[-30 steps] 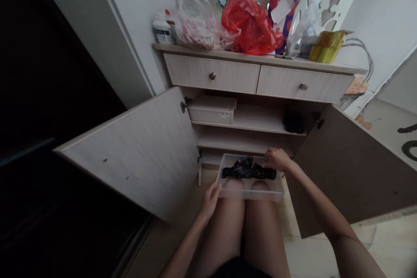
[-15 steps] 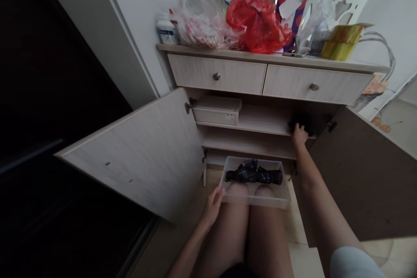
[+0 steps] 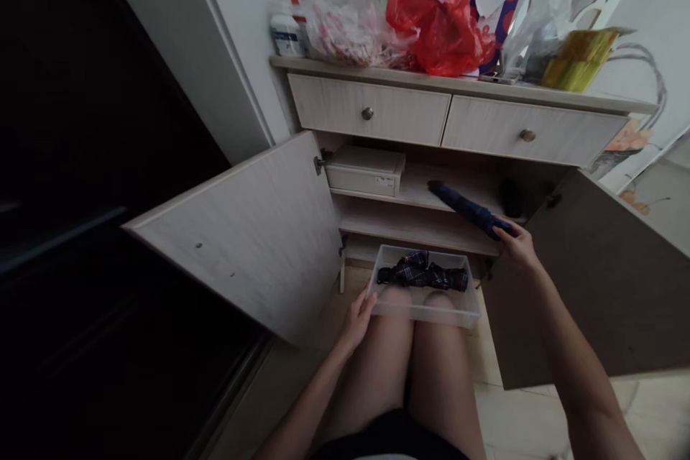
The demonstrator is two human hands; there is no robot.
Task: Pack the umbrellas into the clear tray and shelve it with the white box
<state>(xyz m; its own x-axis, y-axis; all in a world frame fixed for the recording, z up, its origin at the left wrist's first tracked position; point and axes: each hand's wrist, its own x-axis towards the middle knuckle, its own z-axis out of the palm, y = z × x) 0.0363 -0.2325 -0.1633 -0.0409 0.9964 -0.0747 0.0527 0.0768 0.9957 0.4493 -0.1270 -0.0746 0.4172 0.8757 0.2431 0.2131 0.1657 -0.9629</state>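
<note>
Dk navy, long, slim rolled fabric umbrella (image 3: 468,210), far tip blackish-brown. Black-&-navy rolled cloth bundle (image 3: 417,271), plaid w/ thin white lines. Clear, shallow, rectangular plastic tray (image 3: 431,312), slightly frosted look. Pale greyish-beige, flat wooden drawer fronts (image 3: 402,106) w/ fine woodgrain; silvery round metal knobs (image 3: 367,113). Bright red crumpled plastic bag (image 3: 439,18), plain. Purple-blue upright cardboard box (image 3: 507,14) w/ red spots. Yellow boxy packet (image 3: 578,63), brownish patches. White squat plastic bottle (image 3: 287,34), dk blue label.

A red bag (image 3: 435,18) (crumpled) sits between a white bottle (image 3: 287,36) and yellow packet (image 3: 578,61).
</note>
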